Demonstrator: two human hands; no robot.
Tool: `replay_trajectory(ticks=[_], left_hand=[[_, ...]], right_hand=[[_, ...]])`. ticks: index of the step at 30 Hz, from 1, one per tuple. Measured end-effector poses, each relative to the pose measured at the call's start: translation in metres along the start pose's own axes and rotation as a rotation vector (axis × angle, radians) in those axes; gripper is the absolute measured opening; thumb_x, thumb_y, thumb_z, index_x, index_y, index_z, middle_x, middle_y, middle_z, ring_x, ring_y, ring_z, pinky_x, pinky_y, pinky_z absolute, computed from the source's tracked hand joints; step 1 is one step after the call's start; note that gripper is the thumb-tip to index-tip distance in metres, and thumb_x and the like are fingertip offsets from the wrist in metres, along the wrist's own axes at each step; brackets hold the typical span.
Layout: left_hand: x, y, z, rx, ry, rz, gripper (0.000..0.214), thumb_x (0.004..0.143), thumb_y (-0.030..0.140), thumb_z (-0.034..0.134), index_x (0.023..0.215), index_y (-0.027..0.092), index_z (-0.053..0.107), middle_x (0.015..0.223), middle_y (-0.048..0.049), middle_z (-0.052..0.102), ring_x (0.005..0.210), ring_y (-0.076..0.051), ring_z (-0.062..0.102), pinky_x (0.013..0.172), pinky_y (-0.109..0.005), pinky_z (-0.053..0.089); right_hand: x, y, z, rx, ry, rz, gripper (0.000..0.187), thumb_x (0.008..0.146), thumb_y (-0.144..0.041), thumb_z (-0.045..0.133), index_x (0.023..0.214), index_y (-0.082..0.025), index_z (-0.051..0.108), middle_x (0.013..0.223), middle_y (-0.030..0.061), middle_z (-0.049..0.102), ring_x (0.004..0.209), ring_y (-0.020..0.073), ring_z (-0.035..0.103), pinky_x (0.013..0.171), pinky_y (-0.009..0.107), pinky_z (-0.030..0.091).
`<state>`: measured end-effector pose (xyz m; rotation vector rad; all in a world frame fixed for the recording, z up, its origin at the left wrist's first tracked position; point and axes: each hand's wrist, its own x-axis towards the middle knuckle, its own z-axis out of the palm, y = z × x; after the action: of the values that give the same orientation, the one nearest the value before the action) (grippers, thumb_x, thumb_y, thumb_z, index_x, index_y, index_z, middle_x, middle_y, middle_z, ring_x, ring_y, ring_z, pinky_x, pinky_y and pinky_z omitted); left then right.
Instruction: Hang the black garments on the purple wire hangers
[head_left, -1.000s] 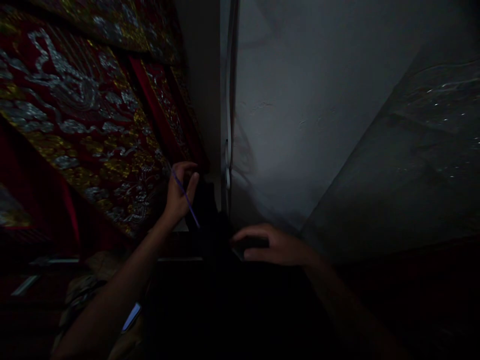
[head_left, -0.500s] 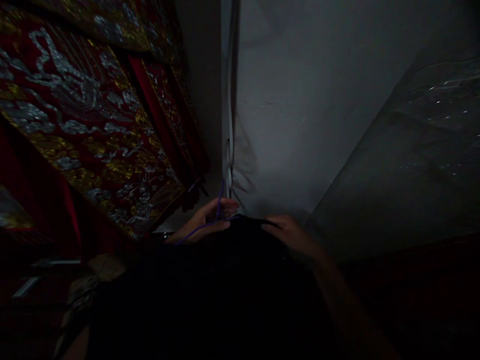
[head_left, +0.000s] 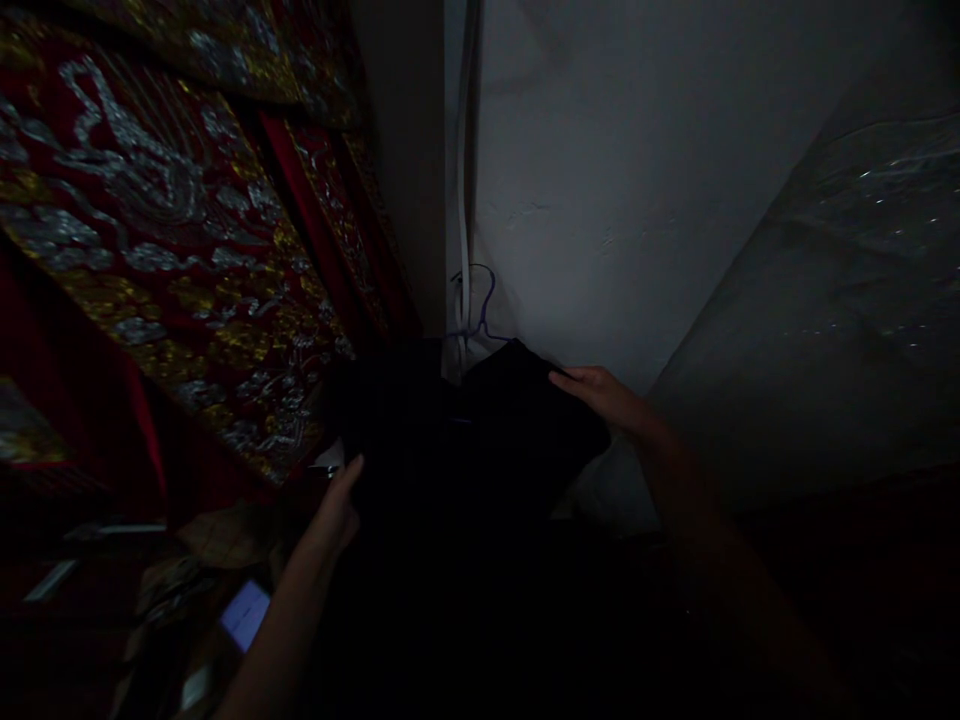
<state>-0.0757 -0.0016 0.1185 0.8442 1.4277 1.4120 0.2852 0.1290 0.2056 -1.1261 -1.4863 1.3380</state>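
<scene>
A black garment (head_left: 480, 440) hangs on a purple hanger (head_left: 480, 300), whose hook shows against the white wall. My left hand (head_left: 337, 510) grips the garment's left edge, thumb up. At the garment's upper right shoulder, my right hand (head_left: 600, 395) pinches the cloth with its fingers closed on it. The room is very dark and the garment's lower part is lost in shadow.
Red cloths embroidered in gold and silver (head_left: 165, 230) hang on the left. A white cable or pipe (head_left: 465, 200) runs down the wall corner. A large grey plastic-covered surface (head_left: 832, 300) leans at the right. A small lit screen (head_left: 244, 612) glows at lower left.
The garment with its hanger has risen and now hangs spread out; the hook now shows against the wall. My hands have moved apart to the garment's two sides.
</scene>
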Motion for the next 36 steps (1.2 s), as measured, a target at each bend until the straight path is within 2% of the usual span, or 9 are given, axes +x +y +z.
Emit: replay_trajectory(ticks=[4, 8, 10, 11, 15, 19, 28, 31, 36], left_hand=[[-0.011, -0.012, 0.008, -0.176, 0.108, -0.073, 0.054, 0.07, 0.026, 0.08, 0.121, 0.026, 0.061, 0.117, -0.0064, 0.074, 0.116, -0.029, 0.068, 0.102, -0.046, 0.056], [-0.025, -0.032, 0.013, -0.221, 0.135, -0.134, 0.046, 0.072, 0.027, 0.08, 0.115, 0.027, 0.064, 0.117, -0.0053, 0.074, 0.116, -0.028, 0.068, 0.102, -0.045, 0.055], [-0.028, -0.041, 0.016, -0.238, 0.138, -0.158, 0.044, 0.074, 0.029, 0.079, 0.115, 0.027, 0.064, 0.119, -0.0052, 0.073, 0.117, -0.028, 0.067, 0.103, -0.045, 0.055], [-0.029, -0.044, 0.018, -0.244, 0.141, -0.17, 0.044, 0.074, 0.029, 0.08, 0.115, 0.027, 0.064, 0.119, -0.0052, 0.074, 0.118, -0.028, 0.067, 0.103, -0.044, 0.055], [-0.032, -0.05, 0.027, -0.261, 0.145, -0.206, 0.046, 0.073, 0.026, 0.08, 0.116, 0.027, 0.064, 0.116, -0.005, 0.075, 0.119, -0.028, 0.066, 0.103, -0.044, 0.055], [-0.041, -0.049, 0.031, -0.267, 0.105, -0.228, 0.048, 0.072, 0.027, 0.081, 0.116, 0.026, 0.063, 0.116, -0.006, 0.075, 0.118, -0.028, 0.067, 0.102, -0.043, 0.056], [-0.052, -0.054, 0.032, -0.25, 0.144, -0.162, 0.042, 0.075, 0.03, 0.078, 0.114, 0.027, 0.063, 0.114, -0.0051, 0.075, 0.119, -0.029, 0.066, 0.102, -0.046, 0.055], [-0.054, -0.064, 0.03, -0.15, 0.195, 0.012, 0.038, 0.08, 0.033, 0.074, 0.115, 0.026, 0.061, 0.12, -0.0047, 0.07, 0.123, -0.026, 0.062, 0.108, -0.043, 0.05], [-0.073, -0.088, 0.034, 0.24, 0.481, 0.445, 0.057, 0.084, 0.035, 0.07, 0.134, 0.031, 0.043, 0.148, -0.0083, 0.043, 0.142, -0.026, 0.04, 0.119, -0.043, 0.034]], right_hand=[[-0.013, -0.007, 0.013, -0.216, 0.057, -0.217, 0.029, 0.075, -0.048, 0.076, 0.079, -0.019, 0.075, 0.073, 0.004, 0.074, 0.064, 0.0191, 0.066, 0.06, 0.031, 0.053], [-0.041, 0.02, 0.049, -0.222, 0.684, -0.516, 0.022, 0.081, -0.042, 0.072, 0.092, -0.022, 0.07, 0.094, 0.0062, 0.072, 0.094, 0.0233, 0.066, 0.092, 0.039, 0.05], [-0.058, 0.055, 0.084, -0.118, 0.918, -0.515, 0.024, 0.087, -0.046, 0.065, 0.092, -0.023, 0.065, 0.098, 0.0079, 0.069, 0.1, 0.024, 0.062, 0.095, 0.04, 0.047], [-0.066, 0.076, 0.105, -0.06, 0.873, -0.456, 0.026, 0.087, -0.048, 0.063, 0.091, -0.023, 0.064, 0.094, 0.0073, 0.068, 0.094, 0.0229, 0.062, 0.09, 0.037, 0.048], [-0.086, 0.154, 0.185, 0.064, 0.159, -0.007, 0.05, 0.088, -0.066, 0.051, 0.069, -0.02, 0.059, 0.063, 0.002, 0.059, 0.06, 0.0167, 0.056, 0.063, 0.03, 0.045], [-0.084, 0.175, 0.213, 0.155, 0.115, 0.045, 0.047, 0.086, -0.064, 0.053, 0.068, -0.021, 0.057, 0.058, -0.0003, 0.055, 0.054, 0.0145, 0.052, 0.055, 0.028, 0.04], [-0.094, 0.156, 0.188, 0.2, 0.166, 0.01, 0.026, 0.075, -0.037, 0.057, 0.056, -0.02, 0.059, 0.051, -0.001, 0.051, 0.05, 0.0132, 0.048, 0.05, 0.026, 0.036], [-0.108, 0.161, 0.184, 0.277, 0.223, 0.044, 0.028, 0.076, -0.041, 0.061, 0.059, -0.019, 0.062, 0.051, -0.0011, 0.051, 0.049, 0.0122, 0.046, 0.05, 0.026, 0.036], [-0.122, 0.167, 0.18, 0.375, 0.233, 0.12, 0.034, 0.076, -0.046, 0.064, 0.057, -0.018, 0.063, 0.049, -0.0005, 0.052, 0.046, 0.0112, 0.044, 0.048, 0.025, 0.032]])
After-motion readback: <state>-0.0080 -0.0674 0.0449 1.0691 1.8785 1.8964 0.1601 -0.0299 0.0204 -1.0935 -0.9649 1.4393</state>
